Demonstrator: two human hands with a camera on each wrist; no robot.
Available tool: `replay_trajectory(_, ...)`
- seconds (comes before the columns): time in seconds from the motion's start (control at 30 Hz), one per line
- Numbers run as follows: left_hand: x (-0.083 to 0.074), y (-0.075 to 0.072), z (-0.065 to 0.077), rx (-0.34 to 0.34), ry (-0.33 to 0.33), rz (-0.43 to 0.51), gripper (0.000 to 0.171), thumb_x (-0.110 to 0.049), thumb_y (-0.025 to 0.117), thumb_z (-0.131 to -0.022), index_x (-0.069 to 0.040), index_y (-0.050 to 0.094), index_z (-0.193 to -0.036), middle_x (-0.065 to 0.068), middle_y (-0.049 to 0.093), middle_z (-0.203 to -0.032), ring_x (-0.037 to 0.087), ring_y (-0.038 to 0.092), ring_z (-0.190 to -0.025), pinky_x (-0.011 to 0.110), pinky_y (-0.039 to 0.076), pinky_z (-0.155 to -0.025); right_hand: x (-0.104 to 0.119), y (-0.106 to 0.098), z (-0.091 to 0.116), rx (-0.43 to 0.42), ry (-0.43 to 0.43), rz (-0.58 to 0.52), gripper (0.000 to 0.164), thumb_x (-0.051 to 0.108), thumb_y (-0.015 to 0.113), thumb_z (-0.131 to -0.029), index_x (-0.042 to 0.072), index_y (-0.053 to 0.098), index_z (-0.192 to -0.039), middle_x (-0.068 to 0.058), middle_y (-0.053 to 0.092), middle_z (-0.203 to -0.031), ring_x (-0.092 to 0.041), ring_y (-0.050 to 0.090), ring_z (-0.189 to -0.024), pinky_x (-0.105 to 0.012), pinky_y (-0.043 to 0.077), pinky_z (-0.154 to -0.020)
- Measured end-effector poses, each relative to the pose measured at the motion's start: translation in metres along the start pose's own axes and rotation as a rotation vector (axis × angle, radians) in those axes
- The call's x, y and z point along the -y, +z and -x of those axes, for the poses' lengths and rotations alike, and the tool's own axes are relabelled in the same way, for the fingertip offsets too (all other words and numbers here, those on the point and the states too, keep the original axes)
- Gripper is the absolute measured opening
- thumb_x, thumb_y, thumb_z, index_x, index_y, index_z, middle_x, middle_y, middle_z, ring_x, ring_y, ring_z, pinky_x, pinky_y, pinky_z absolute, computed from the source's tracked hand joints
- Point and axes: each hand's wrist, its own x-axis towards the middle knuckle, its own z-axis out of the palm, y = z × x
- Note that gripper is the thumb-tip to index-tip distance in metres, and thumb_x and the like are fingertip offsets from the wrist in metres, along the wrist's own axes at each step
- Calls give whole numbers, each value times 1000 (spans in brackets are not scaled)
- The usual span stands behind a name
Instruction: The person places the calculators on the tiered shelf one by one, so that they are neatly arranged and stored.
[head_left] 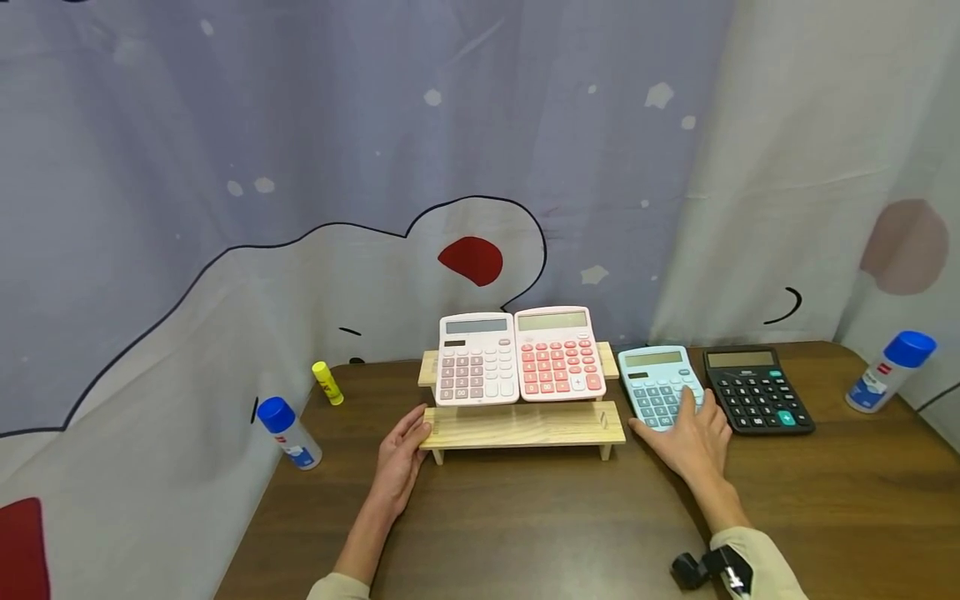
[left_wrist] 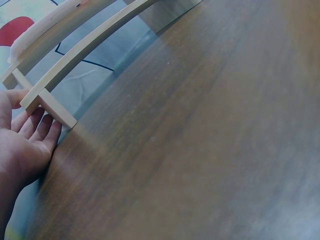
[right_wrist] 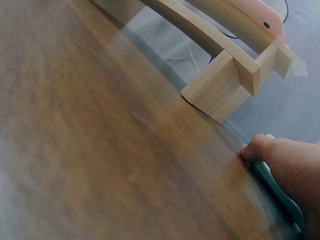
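A two-tier wooden stand [head_left: 521,425] sits on the table, its left end held by my left hand [head_left: 401,458]. In the left wrist view the thumb lies on the lower shelf's end, with the fingers below it. On the upper tier a white calculator [head_left: 477,358] and a pink calculator [head_left: 559,354] lean side by side. My right hand [head_left: 693,437] grips a light blue calculator [head_left: 656,385] lying right of the stand, thumb at its near left edge and fingers across its right side. A black calculator [head_left: 757,392] lies just beyond that hand.
Two white bottles with blue caps stand on the table, a left bottle [head_left: 291,433] and a right bottle [head_left: 888,372]. Near the left edge is a yellow glue stick [head_left: 327,383]. A patterned curtain [head_left: 337,125] hangs behind the brown table [head_left: 547,525].
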Motion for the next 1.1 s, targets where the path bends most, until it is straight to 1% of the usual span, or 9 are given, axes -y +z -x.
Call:
replay_trajectory(0.07, 0, 0, 0, 2, -1, -3, 53, -14, 59, -101, -5, 42, -150, 17, 41, -153, 3, 61, -111, 18, 53, -89, 1, 0, 0, 1, 4, 4, 115, 58, 79, -73, -8, 24, -150, -40, 12, -154, -60, 22, -133, -69, 21, -104)
replay_trajectory(0.17, -1, 1, 0, 5, 0, 0, 54, -15, 60, -100, -5, 42, -150, 17, 41, -153, 4, 61, -111, 19, 53, -89, 1, -1, 0, 16, 9, 21, 120, 60, 78, -73, -10, 20, -151, -43, 10, -154, -62, 21, -134, -69, 21, -104)
replay_trajectory(0.3, -1, 1, -2, 7, 5, 4, 54, -16, 61, -100, -6, 42, -150, 16, 42, -153, 4, 62, -112, 19, 53, -90, -1, -2, -3, 40, 8, 48, 130, 71, 74, -71, -11, 14, -153, -45, 8, -153, -62, 18, -135, -70, 20, -105)
replay_trajectory(0.4, -1, 2, -3, 13, 13, 0, 54, -16, 61, -100, -5, 42, -150, 17, 42, -153, 5, 62, -112, 19, 53, -90, -3, -1, -6, 47, 6, 63, 135, 77, 71, -69, -11, 12, -154, -45, 10, -152, -61, 19, -135, -70, 20, -105)
replay_trajectory(0.5, 0, 3, -3, 15, 17, 7, 54, -15, 60, -100, -4, 42, -150, 19, 42, -153, 5, 62, -111, 19, 53, -89, -5, -1, -9, 39, 0, 59, 132, 73, 73, -69, -10, 14, -154, -45, 15, -150, -59, 22, -133, -68, 22, -104)
replay_trajectory(0.6, 0, 2, -2, 14, 25, -3, 55, -14, 59, -101, -2, 40, -151, 22, 40, -153, 4, 62, -110, 18, 53, -89, -5, 0, -10, 28, -19, 45, 126, 65, 76, -70, -11, 18, -152, -44, 20, -146, -59, 25, -129, -67, 25, -102)
replay_trajectory(0.7, 1, 0, -1, 8, 27, -4, 56, -14, 59, -101, -1, 39, -151, 23, 39, -153, 4, 62, -110, 18, 53, -89, -4, 1, -10, 13, -38, 34, 122, 62, 78, -70, -11, 22, -151, -44, 23, -144, -59, 27, -126, -66, 26, -99)
replay_trajectory(0.93, 0, -2, -1, 14, 25, 9, 57, -14, 59, -101, -1, 38, -151, 21, 37, -155, 3, 60, -112, 17, 52, -90, 0, 1, -9, -8, -55, 18, 116, 62, 78, -70, -8, 30, -149, -42, 28, -142, -57, 32, -121, -64, 28, -95)
replay_trajectory(1.1, 0, -2, -1, 18, 21, -3, 57, -15, 59, -101, -2, 37, -152, 21, 37, -155, 3, 59, -113, 17, 52, -91, 2, 0, -9, -8, -29, -36, 113, 63, 77, -72, -6, 31, -149, -41, 28, -144, -56, 31, -123, -64, 26, -97)
